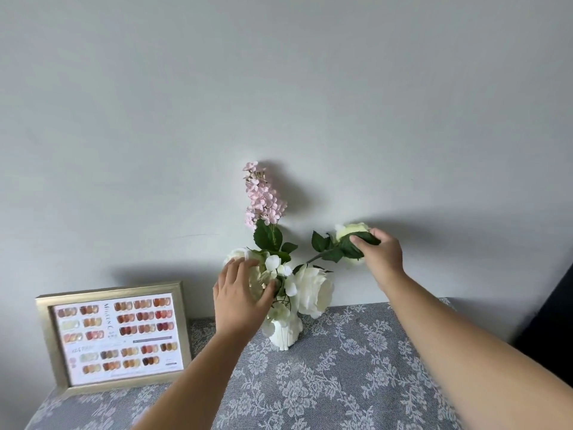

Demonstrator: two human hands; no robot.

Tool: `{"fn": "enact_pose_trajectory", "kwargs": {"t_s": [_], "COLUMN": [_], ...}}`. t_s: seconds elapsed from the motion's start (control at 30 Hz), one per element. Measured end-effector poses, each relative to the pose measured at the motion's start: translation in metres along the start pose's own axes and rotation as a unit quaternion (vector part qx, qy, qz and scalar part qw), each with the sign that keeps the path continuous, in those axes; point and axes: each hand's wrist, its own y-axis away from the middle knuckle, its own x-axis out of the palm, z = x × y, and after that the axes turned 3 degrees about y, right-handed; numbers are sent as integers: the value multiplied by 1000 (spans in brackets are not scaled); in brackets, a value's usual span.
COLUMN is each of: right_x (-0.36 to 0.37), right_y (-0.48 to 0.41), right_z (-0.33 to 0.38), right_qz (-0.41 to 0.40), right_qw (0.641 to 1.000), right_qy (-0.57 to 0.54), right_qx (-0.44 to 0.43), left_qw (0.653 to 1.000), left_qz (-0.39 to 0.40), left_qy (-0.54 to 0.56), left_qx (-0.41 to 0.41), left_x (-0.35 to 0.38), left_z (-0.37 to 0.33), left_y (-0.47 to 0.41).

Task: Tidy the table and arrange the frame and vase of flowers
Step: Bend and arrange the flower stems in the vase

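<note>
A white vase [283, 335] stands on the table near the wall and holds a pink flower spike [263, 193], a large white rose [316, 291] and other white blooms. My left hand [242, 297] grips the white blooms on the vase's left side. My right hand [379, 254] holds the leaves just under a pale rose [350, 231] whose stem leans out to the right. A gold frame [46, 336] with a nail colour chart leans against the wall at the left.
A grey tablecloth [341, 383] with a white floral pattern covers the table. A plain pale wall [279, 88] rises right behind the vase and frame. A dark object [555, 321] stands past the table's right edge.
</note>
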Motion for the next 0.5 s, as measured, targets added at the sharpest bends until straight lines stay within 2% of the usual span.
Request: {"fn": "enact_pose_trajectory", "kwargs": {"t_s": [0.2,0.33,0.5], "right_x": [4,9,24], "right_y": [26,50,78], "right_z": [43,63,73], "right_qz": [2,-4,2], "right_qw": [991,968,941], "right_qy": [53,104,160], "right_qx": [-124,-227,-299], "left_qw": [997,994,992], "left_qz": [69,99,121], "left_qy": [-32,-42,-33], "left_qx": [-27,-29,-25], "left_x": [-6,-11,-17], "left_z": [-3,-7,-9], "left_y": [-3,-5,-6]}}
